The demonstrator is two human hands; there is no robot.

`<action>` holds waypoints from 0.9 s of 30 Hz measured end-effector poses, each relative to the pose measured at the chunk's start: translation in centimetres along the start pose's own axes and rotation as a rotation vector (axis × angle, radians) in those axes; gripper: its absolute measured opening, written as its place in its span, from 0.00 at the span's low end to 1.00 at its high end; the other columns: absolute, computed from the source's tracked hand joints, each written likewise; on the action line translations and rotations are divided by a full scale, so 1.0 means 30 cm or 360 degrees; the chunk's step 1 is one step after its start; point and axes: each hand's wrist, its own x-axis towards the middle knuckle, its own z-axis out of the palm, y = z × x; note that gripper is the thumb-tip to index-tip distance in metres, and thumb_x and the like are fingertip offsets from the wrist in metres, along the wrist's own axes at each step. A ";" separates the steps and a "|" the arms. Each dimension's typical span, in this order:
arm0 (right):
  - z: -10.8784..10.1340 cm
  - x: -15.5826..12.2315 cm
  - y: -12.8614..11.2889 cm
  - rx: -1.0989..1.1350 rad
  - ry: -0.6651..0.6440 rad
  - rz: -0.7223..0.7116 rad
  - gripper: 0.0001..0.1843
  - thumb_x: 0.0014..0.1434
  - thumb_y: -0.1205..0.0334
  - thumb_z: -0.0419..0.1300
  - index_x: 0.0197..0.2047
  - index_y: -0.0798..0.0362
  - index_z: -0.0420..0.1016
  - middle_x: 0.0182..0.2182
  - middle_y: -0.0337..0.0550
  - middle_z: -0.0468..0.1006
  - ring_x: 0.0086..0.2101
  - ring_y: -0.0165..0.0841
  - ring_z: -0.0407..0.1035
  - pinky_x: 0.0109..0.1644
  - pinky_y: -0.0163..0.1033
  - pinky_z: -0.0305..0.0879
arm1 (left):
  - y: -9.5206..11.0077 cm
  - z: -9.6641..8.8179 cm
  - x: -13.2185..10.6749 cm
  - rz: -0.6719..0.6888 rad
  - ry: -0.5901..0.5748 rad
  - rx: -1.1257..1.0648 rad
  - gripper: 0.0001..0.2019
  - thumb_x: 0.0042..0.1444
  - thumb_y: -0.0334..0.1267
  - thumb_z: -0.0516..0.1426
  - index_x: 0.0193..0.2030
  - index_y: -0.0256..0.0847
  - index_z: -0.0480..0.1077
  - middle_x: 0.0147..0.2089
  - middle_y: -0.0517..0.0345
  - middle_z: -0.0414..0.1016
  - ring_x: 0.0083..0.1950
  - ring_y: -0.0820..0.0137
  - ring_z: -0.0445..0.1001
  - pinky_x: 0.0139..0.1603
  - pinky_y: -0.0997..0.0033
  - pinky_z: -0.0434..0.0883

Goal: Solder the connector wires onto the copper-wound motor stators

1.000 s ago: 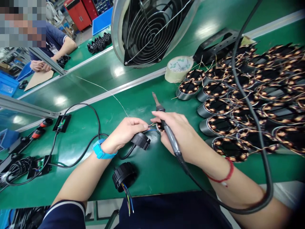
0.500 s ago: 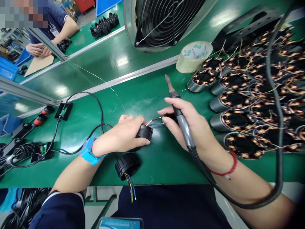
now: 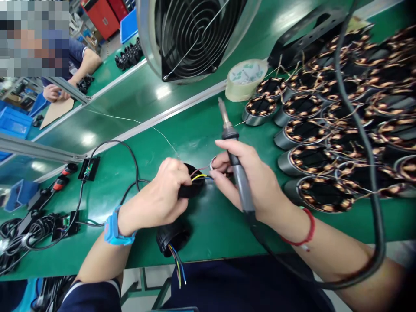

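Note:
My left hand (image 3: 170,188) is closed around a black round plastic housing (image 3: 191,190). Coloured wires (image 3: 199,176), one of them yellow, run from the housing toward my right hand (image 3: 248,173). That hand grips a soldering iron (image 3: 238,173) with its tip pointing up and away from me. Its thumb and a finger also pinch near the wire ends; exactly which wires they hold is hard to make out. A thin strand of solder wire (image 3: 164,138) reaches from the frame rail to my left hand. Below lies a second black housing (image 3: 169,238) with loose coloured wires hanging over the table edge.
Several wound motor stators (image 3: 302,154) stand in rows at the right. A roll of clear tape (image 3: 246,80) and a fan (image 3: 198,39) are at the back. Cables and small circuit boards (image 3: 87,170) lie at left. A co-worker's hands (image 3: 56,93) are beyond the rail.
My left hand has turned the held housing, so its opening and wires show more. My right hand has stayed close to the wires with the soldering iron. The camera view has shifted.

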 end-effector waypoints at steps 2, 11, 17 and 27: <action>0.002 0.009 0.001 0.0012 -0.0053 -0.0112 0.24 0.62 0.68 0.55 0.60 0.50 0.59 0.45 0.44 0.75 0.44 0.38 0.71 0.50 0.44 0.69 | 0.021 0.007 0.000 0.0076 0.0033 0.0038 0.19 0.50 0.20 0.53 0.44 0.43 0.53 0.41 0.57 0.59 0.46 0.68 0.61 0.55 0.52 0.69; -0.018 0.007 0.005 0.0233 -0.0201 0.0056 0.20 0.64 0.69 0.52 0.58 0.49 0.61 0.35 0.38 0.75 0.33 0.32 0.72 0.38 0.37 0.69 | 0.069 0.037 0.006 0.0313 0.0269 0.0383 0.14 0.47 0.19 0.56 0.32 0.42 0.58 0.38 0.58 0.59 0.42 0.71 0.62 0.59 0.59 0.73; -0.054 -0.006 0.022 0.0433 -0.0273 0.0067 0.25 0.63 0.70 0.55 0.62 0.48 0.58 0.39 0.38 0.74 0.36 0.31 0.72 0.42 0.36 0.69 | 0.020 0.068 0.006 0.0416 0.0399 0.0408 0.15 0.43 0.19 0.57 0.31 0.42 0.59 0.42 0.58 0.60 0.46 0.70 0.64 0.59 0.57 0.74; -0.052 0.034 -0.075 -0.0021 -0.0577 0.0018 0.19 0.64 0.66 0.55 0.58 0.45 0.60 0.39 0.38 0.74 0.39 0.38 0.66 0.44 0.44 0.61 | 0.038 0.105 0.003 0.0609 0.0521 0.0619 0.10 0.47 0.23 0.55 0.29 0.44 0.63 0.36 0.59 0.62 0.43 0.68 0.62 0.60 0.61 0.71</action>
